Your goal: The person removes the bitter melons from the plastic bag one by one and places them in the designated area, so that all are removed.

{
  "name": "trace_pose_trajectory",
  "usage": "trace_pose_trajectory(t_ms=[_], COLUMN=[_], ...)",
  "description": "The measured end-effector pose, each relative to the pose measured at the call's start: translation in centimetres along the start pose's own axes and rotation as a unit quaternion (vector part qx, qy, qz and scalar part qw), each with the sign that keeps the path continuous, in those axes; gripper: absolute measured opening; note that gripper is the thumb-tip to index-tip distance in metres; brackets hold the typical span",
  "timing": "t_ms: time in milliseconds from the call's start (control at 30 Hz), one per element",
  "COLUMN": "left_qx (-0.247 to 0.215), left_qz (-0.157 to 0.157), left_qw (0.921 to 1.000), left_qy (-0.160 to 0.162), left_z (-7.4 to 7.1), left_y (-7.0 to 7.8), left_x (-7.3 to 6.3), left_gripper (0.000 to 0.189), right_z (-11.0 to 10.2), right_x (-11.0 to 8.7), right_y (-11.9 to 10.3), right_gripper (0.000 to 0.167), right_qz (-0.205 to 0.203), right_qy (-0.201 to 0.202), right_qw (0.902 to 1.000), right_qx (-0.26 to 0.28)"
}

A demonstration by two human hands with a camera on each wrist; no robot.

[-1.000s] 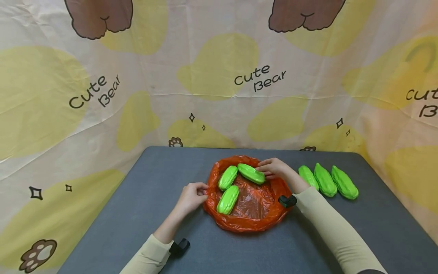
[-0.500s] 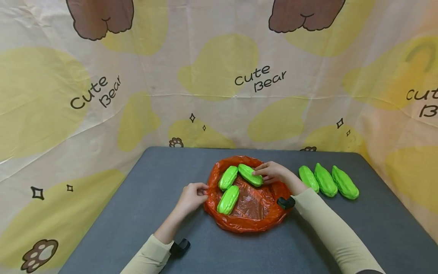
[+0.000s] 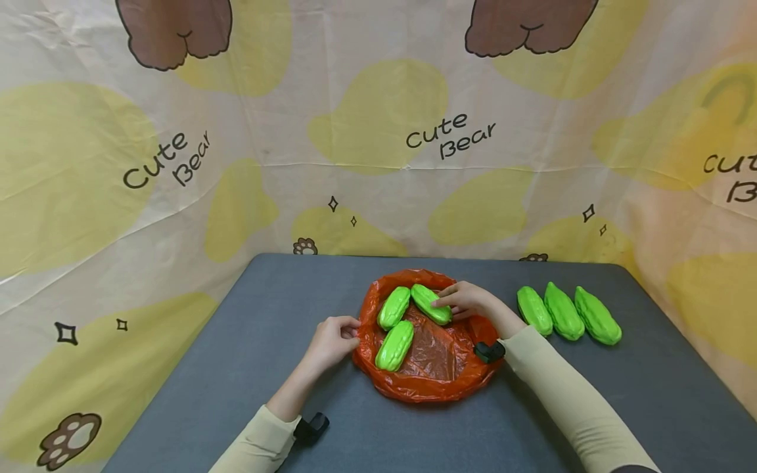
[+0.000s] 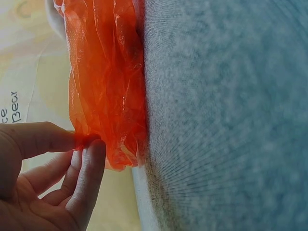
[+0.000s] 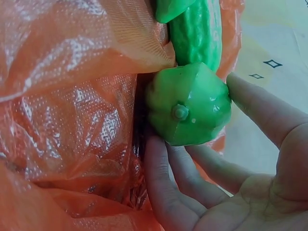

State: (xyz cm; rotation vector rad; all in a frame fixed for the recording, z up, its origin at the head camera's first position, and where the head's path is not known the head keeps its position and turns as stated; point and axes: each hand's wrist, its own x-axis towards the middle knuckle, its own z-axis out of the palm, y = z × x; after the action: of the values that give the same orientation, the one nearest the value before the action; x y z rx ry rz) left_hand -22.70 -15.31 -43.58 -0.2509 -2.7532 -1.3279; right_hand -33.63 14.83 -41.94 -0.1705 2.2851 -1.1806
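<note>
A red plastic bag (image 3: 420, 393) lies wide open on the table, its rim rolled outward. My left hand (image 3: 327, 341) pinches the left rim between thumb and fingertips; in the left wrist view the thin plastic (image 4: 108, 77) is caught there. At the bag's far side my right hand (image 3: 470, 301) holds a bright green bitter melon (image 3: 429, 303), thumb on one side and fingers on the other. Its rounded end (image 5: 192, 108) with a small stem nub faces the right wrist camera. Inside the bag's left part lie two more bitter melons, an upper one (image 3: 393, 308) and a lower one (image 3: 394, 346).
To the right of the bag, three bitter melons (image 3: 564, 311) lie side by side on the dark grey table (image 3: 284, 289). A patterned cloth (image 3: 378, 118) with bear prints hangs behind the table and along its sides.
My right hand has moved slightly left and toward me with the bitter melon, which now lies closer to the upper melon in the bag. The left hand stays on the rim.
</note>
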Motion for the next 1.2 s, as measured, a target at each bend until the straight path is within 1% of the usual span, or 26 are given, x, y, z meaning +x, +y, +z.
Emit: trace_pose_trajectory(t_ms=[233,567,833,1100,1200], left_qx=[0.001,0.001,0.000,-0.001,-0.004], left_qz=[-0.007,-0.005,-0.004,-0.008,-0.009], left_qw=[1.0000,1.0000,1.0000,1.0000,0.9999], left_qy=[-0.001,0.003,0.004,0.003,0.003], left_z=[0.0,0.0,-0.1,-0.2,-0.2], left_y=[-0.1,-0.1,-0.1,0.1,0.1], left_x=[0.1,0.0,0.0,-0.1,-0.1], left_gripper=[0.023,0.022,0.022,0.022,0.022], right_z=[0.2,0.0,-0.2,-0.3,-0.2], right_x=[-0.1,-0.3,-1.6,-2.7,-3.2], right_y=[0.0,0.6,0.4,0.1,-0.1], right_gripper=[0.065,0.066,0.068,0.068,0.068], right_qz=[0.007,0.007,0.004,-0.013,-0.026], right_qy=[0.004,0.009,0.018,0.017,0.013], right_qw=[1.0000,0.9998,0.9995,0.9991,0.9989], right_qx=[0.005,0.017,0.027,0.036,0.036])
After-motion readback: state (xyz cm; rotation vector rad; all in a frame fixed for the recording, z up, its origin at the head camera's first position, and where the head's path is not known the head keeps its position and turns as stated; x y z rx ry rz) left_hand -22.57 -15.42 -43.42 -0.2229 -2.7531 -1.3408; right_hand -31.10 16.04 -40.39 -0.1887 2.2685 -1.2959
